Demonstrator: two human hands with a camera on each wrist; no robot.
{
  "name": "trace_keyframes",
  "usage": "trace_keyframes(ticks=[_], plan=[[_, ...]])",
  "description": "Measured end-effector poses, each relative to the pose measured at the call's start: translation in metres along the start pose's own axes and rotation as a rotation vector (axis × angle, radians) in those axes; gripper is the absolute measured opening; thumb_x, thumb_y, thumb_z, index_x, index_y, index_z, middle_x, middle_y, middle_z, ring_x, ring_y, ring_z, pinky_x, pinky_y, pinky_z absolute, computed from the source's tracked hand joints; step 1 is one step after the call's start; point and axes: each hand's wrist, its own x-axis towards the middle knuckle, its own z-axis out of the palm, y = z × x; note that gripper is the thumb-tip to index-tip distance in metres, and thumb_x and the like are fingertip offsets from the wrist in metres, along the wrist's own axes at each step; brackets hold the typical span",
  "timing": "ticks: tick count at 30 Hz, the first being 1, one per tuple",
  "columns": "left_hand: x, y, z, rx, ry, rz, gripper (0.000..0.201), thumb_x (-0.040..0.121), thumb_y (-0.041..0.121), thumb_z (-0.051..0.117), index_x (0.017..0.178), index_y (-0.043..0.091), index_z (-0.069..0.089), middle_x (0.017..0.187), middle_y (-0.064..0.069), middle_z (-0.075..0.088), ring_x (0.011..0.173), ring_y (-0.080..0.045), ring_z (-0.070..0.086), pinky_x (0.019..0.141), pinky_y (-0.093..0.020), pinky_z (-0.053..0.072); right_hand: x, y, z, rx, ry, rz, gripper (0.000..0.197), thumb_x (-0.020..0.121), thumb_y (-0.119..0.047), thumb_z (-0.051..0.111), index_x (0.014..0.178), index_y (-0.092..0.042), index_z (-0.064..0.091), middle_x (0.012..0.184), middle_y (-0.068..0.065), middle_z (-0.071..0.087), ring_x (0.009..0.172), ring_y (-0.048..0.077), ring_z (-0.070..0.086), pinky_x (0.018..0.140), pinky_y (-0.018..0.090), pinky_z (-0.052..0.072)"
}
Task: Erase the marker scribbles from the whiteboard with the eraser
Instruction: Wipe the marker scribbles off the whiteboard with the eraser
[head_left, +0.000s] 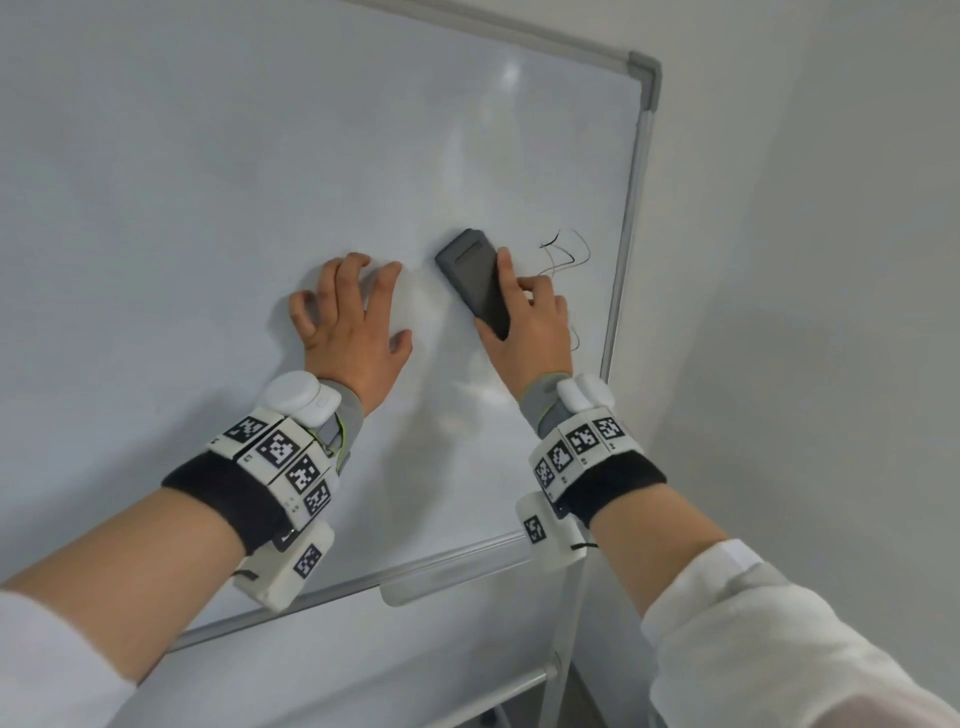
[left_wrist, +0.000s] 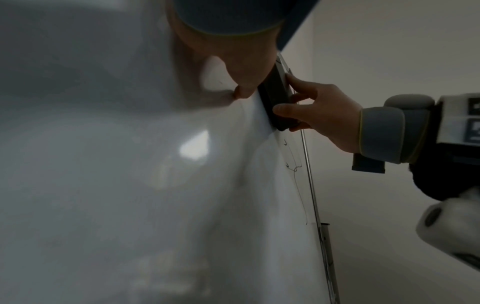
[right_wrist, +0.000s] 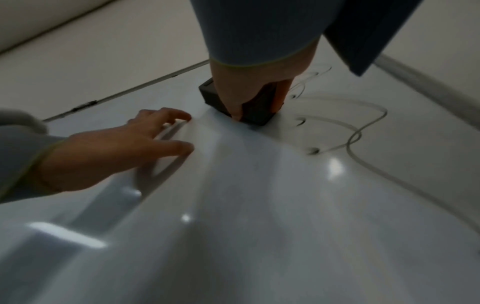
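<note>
A dark grey eraser (head_left: 474, 280) lies flat against the whiteboard (head_left: 260, 156). My right hand (head_left: 524, 317) grips it, thumb on its lower edge and fingers on the far side; the same grip shows in the left wrist view (left_wrist: 306, 111) on the eraser (left_wrist: 275, 98). Thin black scribbles (head_left: 566, 254) remain just right of the eraser, near the board's right frame, and loop on in the right wrist view (right_wrist: 363, 131). My left hand (head_left: 348, 312) presses the board to the left of the eraser with fingers spread.
The board's grey frame (head_left: 631, 208) runs close to the scribbles on the right, with a corner cap (head_left: 644, 73) at the top. A marker tray (head_left: 441, 582) juts out below the bottom rail. A pale wall (head_left: 831, 260) stands to the right.
</note>
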Motion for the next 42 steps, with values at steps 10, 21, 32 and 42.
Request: trace_keyframes(ticks=[10, 21, 32, 42], plan=[[0.005, -0.002, -0.003, 0.046, -0.012, 0.008, 0.064, 0.079, 0.033, 0.062, 0.136, 0.025, 0.033, 0.142, -0.009, 0.024, 0.129, -0.022, 0.008, 0.100, -0.052, 0.016, 0.019, 0.013, -0.010, 0.049, 0.022, 0.253, 0.077, 0.091, -0.036, 0.055, 0.150, -0.027, 0.005, 0.129, 0.010, 0.036, 0.104, 0.028, 0.042, 0.082, 0.028, 0.035], [0.004, -0.004, -0.002, 0.034, 0.021, 0.007, 0.063, 0.078, 0.032, 0.063, 0.135, 0.025, 0.035, 0.142, -0.008, 0.026, 0.130, -0.020, 0.010, 0.100, -0.052, 0.016, 0.056, 0.055, -0.031, 0.040, 0.107, 0.476, 0.074, 0.091, -0.032, 0.054, 0.150, -0.026, 0.010, 0.134, 0.011, 0.036, 0.105, 0.036, 0.048, 0.092, 0.036, 0.038], [0.004, -0.004, 0.004, 0.034, 0.042, 0.002, 0.064, 0.080, 0.031, 0.061, 0.136, 0.024, 0.032, 0.143, -0.009, 0.023, 0.131, -0.021, 0.008, 0.102, -0.053, 0.013, 0.041, 0.057, -0.022, 0.026, 0.087, 0.350, 0.074, 0.090, -0.027, 0.056, 0.149, -0.028, 0.013, 0.131, 0.009, 0.039, 0.103, 0.034, 0.047, 0.092, 0.035, 0.037], [0.001, -0.004, 0.007, 0.043, 0.008, 0.001, 0.063, 0.085, 0.031, 0.055, 0.140, 0.023, 0.027, 0.148, -0.012, 0.021, 0.135, -0.023, 0.005, 0.106, -0.054, 0.008, -0.004, 0.048, 0.004, 0.078, 0.083, 0.359, 0.075, 0.090, -0.027, 0.058, 0.149, -0.028, 0.014, 0.133, 0.007, 0.039, 0.106, 0.032, 0.046, 0.092, 0.032, 0.037]])
